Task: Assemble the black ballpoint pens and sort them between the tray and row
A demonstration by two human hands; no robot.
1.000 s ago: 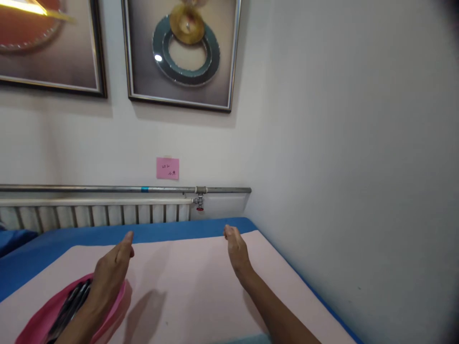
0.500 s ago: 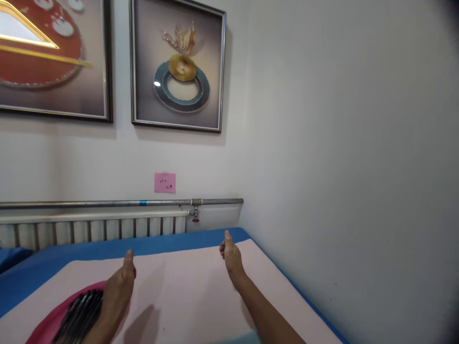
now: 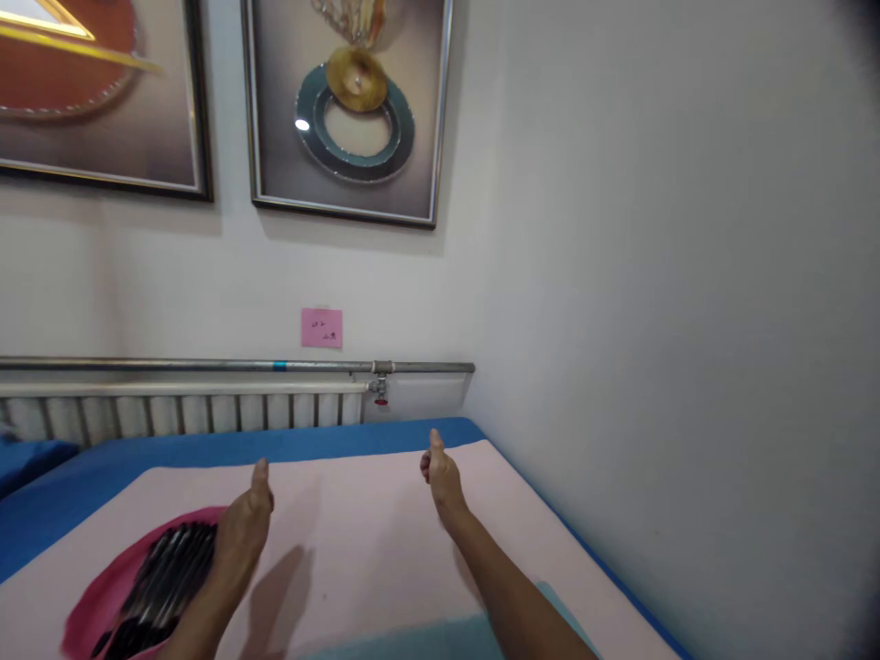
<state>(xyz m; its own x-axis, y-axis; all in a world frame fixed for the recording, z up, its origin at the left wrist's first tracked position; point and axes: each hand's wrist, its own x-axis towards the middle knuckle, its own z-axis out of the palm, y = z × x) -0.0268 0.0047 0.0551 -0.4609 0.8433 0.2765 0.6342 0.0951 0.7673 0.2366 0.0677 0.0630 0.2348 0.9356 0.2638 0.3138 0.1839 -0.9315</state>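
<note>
Both my arms reach forward over a pale pink sheet (image 3: 357, 541). My left hand (image 3: 246, 532) is curled into a fist with the thumb sticking up, and nothing shows in it. It hovers at the right edge of a pink tray (image 3: 93, 600) that holds several black pens (image 3: 161, 582). My right hand (image 3: 442, 478) is also a fist with the thumb raised, holding nothing, above the sheet's far right part.
A blue cover (image 3: 206, 449) lies under the pink sheet. Behind it run a white radiator (image 3: 179, 412) and a metal pipe (image 3: 234, 366) with a red valve. A pink note (image 3: 321, 327) and two framed pictures hang on the wall; a bare wall stands close on the right.
Both hands went from flat, outstretched fingers to fists with thumbs up. The camera tilted up and then back down.
</note>
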